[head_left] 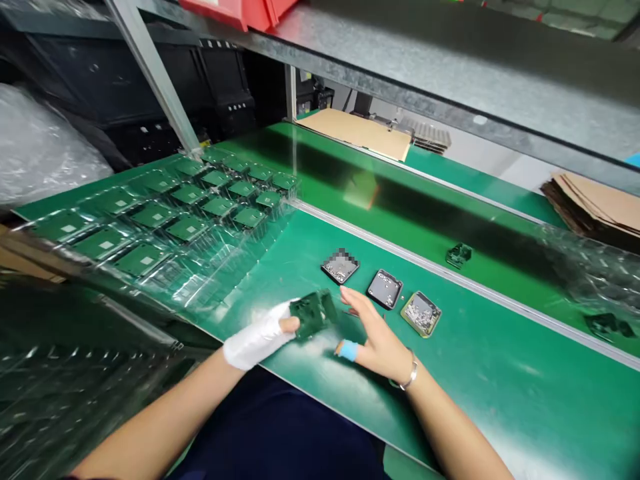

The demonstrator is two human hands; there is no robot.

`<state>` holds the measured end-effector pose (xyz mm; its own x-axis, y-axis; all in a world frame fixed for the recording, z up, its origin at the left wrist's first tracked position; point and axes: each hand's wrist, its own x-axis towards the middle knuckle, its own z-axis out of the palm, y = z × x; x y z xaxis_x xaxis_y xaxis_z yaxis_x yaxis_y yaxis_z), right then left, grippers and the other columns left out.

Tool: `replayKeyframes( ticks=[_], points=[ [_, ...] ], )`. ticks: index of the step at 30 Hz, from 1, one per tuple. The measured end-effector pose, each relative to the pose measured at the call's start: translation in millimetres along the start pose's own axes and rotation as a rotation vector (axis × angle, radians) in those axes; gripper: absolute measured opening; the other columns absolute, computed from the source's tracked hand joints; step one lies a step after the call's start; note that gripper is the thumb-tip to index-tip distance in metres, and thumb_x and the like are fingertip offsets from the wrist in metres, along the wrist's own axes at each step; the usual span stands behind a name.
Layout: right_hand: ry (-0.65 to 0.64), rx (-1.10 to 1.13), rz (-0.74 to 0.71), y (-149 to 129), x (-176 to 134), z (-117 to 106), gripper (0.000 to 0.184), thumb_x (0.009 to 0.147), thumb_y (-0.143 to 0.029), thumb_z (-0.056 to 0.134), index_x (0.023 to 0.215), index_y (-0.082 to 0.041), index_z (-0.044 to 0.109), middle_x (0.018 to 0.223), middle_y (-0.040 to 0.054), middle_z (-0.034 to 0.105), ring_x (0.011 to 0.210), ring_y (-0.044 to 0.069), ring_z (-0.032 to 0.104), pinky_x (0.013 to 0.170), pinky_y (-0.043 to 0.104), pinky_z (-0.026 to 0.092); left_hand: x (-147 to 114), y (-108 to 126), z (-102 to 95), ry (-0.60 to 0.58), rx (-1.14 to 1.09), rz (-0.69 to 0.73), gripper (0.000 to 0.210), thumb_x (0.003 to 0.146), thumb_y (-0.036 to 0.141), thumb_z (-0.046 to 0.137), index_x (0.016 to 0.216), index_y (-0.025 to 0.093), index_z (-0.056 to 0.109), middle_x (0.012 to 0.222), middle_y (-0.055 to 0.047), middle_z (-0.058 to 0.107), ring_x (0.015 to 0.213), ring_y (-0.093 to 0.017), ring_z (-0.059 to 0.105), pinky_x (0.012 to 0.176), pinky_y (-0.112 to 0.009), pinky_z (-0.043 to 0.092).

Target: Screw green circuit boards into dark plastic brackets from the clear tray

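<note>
My left hand (267, 333), in a white glove with the thumb bare, grips a green circuit board (313, 315) by its left side above the green bench. The board is a little blurred. Just to its right, my right hand (375, 337) is open, fingers and thumb apart, with blue tape round the thumb and a bracelet at the wrist. Beyond the hands lie three small square trays with little metal parts: a left tray (340, 270), a middle tray (385, 289) and a right tray (421, 314).
Clear plastic blister trays (190, 227) with several green boards fill the bench's left. One board assembly (459, 255) rests on the far green strip, another (609, 327) farther right. A metal shelf (400, 73) with a red bin (240, 12) overhangs the back. Cardboard (600, 207) is stacked at right.
</note>
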<state>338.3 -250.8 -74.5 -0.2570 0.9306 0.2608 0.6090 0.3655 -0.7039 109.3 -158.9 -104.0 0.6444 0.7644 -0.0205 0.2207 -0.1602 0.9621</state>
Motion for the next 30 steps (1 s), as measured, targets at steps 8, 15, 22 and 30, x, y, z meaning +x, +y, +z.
replayKeyframes(
  ticks=[8, 15, 22, 30],
  points=[
    [0.098, -0.017, 0.059, -1.0, -13.1, 13.3, 0.075, 0.080, -0.040, 0.068, 0.143, -0.029, 0.029, 0.125, 0.0119, 0.047, 0.116, 0.028, 0.051, 0.095, 0.047, 0.050, 4.8, -4.2, 32.8, -0.548, -0.607, -0.234, 0.052, 0.074, 0.064, 0.057, 0.101, 0.019, 0.063, 0.085, -0.009, 0.068, 0.073, -0.023, 0.066, 0.066, -0.037, 0.055],
    [0.101, -0.337, 0.105, 13.4, -37.2, 26.1, 0.064, 0.085, -0.041, 0.061, 0.141, -0.021, 0.034, 0.119, 0.0168, 0.050, 0.108, 0.031, 0.053, 0.090, 0.051, 0.051, 68.2, 15.5, 2.8, -0.035, 0.442, 0.115, 0.034, 0.090, 0.042, 0.039, 0.096, 0.018, 0.061, 0.086, -0.006, 0.068, 0.075, -0.018, 0.063, 0.070, -0.031, 0.052],
    [0.143, -0.295, 0.053, 11.1, -41.6, 14.9, 0.062, 0.089, -0.049, 0.054, 0.141, -0.024, 0.031, 0.129, 0.0163, 0.050, 0.120, 0.031, 0.050, 0.103, 0.056, 0.042, 165.9, 24.7, 29.0, -0.254, 0.831, 0.209, 0.016, 0.076, 0.021, 0.052, 0.077, 0.018, 0.068, 0.085, -0.004, 0.068, 0.083, -0.020, 0.064, 0.076, -0.028, 0.047],
    [0.182, -0.291, 0.027, 12.7, -46.9, 13.3, 0.052, 0.093, -0.038, 0.050, 0.139, -0.019, 0.037, 0.129, 0.0172, 0.052, 0.121, 0.027, 0.051, 0.099, 0.047, 0.048, 188.6, 11.1, 41.7, -0.385, 1.023, 0.185, 0.014, 0.075, 0.021, 0.052, 0.073, 0.019, 0.066, 0.079, -0.006, 0.067, 0.071, -0.019, 0.062, 0.062, -0.027, 0.042]
  ],
)
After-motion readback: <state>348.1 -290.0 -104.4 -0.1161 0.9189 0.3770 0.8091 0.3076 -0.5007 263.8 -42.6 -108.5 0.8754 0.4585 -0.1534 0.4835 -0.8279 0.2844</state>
